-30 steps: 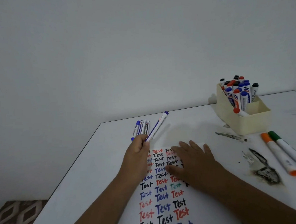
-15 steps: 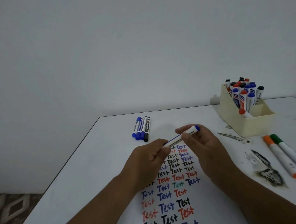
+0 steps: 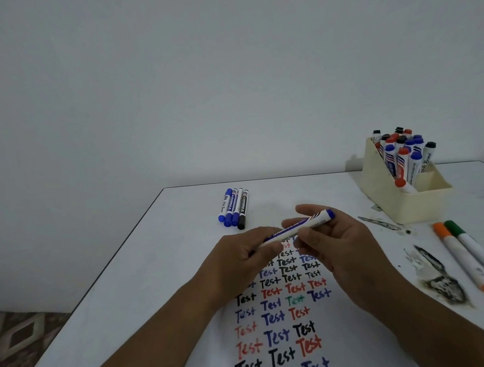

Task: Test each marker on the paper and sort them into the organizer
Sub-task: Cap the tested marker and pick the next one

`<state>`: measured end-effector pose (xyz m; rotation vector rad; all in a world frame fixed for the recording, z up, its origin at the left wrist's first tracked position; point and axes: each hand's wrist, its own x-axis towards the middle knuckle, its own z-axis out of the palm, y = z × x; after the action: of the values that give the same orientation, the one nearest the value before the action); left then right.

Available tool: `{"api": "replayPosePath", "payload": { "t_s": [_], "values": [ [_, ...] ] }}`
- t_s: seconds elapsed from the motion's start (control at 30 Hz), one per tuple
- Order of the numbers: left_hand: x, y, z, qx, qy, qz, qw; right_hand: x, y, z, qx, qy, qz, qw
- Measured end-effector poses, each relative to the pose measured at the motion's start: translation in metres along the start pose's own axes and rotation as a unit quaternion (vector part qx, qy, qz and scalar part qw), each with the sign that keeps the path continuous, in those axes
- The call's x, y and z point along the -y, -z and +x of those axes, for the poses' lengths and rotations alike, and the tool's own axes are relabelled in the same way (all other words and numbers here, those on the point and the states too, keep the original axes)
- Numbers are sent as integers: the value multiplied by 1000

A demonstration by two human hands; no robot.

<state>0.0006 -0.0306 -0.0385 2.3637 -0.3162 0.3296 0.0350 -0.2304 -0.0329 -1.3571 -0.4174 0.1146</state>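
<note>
Blue whiteboard marker (image 3: 300, 227) now held level above paper (image 3: 283, 317), lifted from far row a second ago. Left hand (image 3: 240, 260) pinches barrel's near end; right hand (image 3: 332, 240), off paper now, curls fingers round capped end. Cap on. Judgement: uncapping next, then test stroke. Four markers (image 3: 234, 208) wait on worktop (image 3: 144, 274); organizer (image 3: 412, 201) far right, well apart, crowded already.

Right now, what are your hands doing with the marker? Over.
Both hands, left and right, holding blue marker above the paper. Cap still on. Organizer far right, nothing in the way.
</note>
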Motion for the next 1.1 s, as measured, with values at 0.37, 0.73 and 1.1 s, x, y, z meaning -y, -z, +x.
{"api": "replayPosePath", "payload": {
  "t_s": [0.37,0.73,1.1],
  "values": [
    [8,-1,7,-70,6,58,996,-9,32,20,-80,307,-478,819],
    [-1,-4,4,-114,-83,94,986,-25,30,20,37,347,-678,647],
    [-15,-4,3,-10,-44,158,986,-23,16,11,29,346,-682,644]
  ]
}}
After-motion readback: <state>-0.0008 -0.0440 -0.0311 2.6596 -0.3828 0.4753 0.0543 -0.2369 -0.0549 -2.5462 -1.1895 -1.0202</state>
